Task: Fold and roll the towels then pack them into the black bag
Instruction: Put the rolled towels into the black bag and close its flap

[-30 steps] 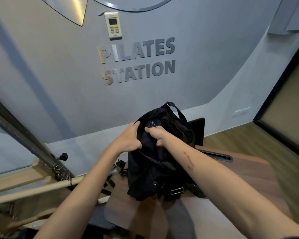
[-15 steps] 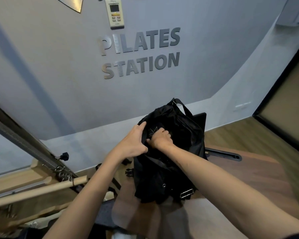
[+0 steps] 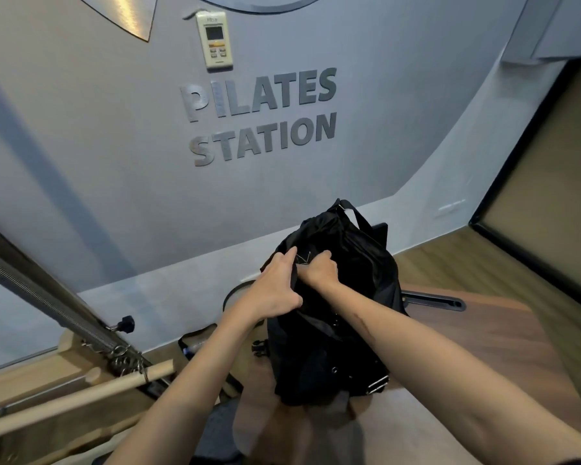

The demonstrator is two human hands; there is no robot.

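Black bag [image 3: 342, 330] upright on wooden table [image 3: 483, 347], near wall. Left hand [image 3: 275, 286] grips fabric at bag's top; right hand [image 3: 319, 270] fisted on fabric just beside it.

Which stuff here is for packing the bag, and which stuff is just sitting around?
For the job:
- black bag, standing on the wooden table
- left hand and right hand, both gripping the bag's top
- no towels in view

Just sitting around:
- wall remote
- PILATES STATION sign
- wooden bar
- metal spring
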